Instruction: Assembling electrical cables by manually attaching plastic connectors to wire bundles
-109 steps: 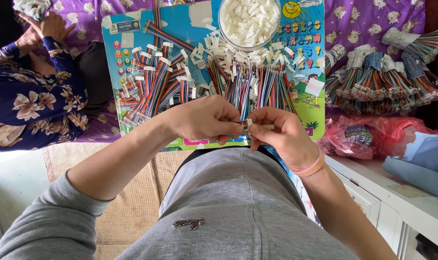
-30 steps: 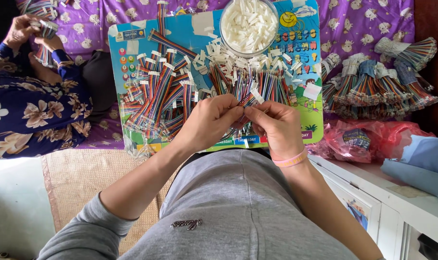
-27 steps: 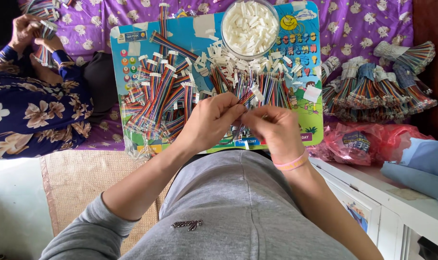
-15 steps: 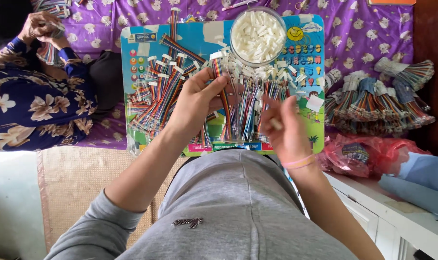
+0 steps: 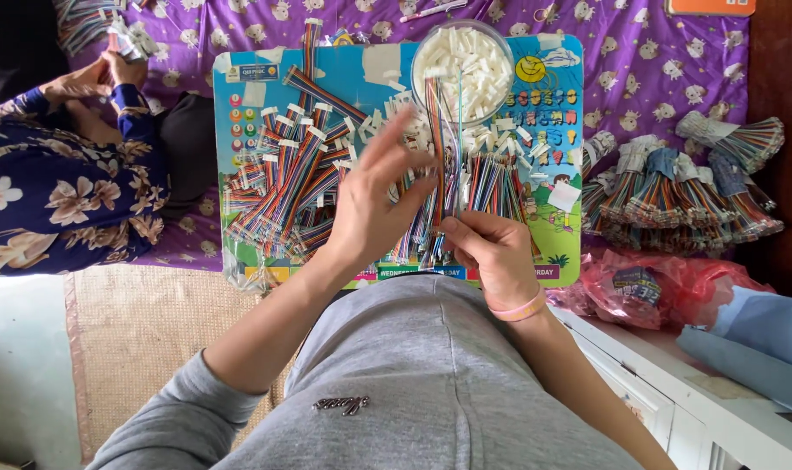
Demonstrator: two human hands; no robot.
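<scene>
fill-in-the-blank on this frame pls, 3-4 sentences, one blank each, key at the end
1. The right hand holds a rainbow ribbon cable that points ____ the round bowl.
2. The left hand has its fingers ____, gripping nothing.
3. The bowl is filled with small ____ connectors.
4. The pink band sits on the ____ wrist.

Missing words: toward; spread open; white; right

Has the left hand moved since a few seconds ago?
Yes. The left hand left the right hand and reached forward, fingers spread, toward the bowl of white connectors on the board.
</scene>
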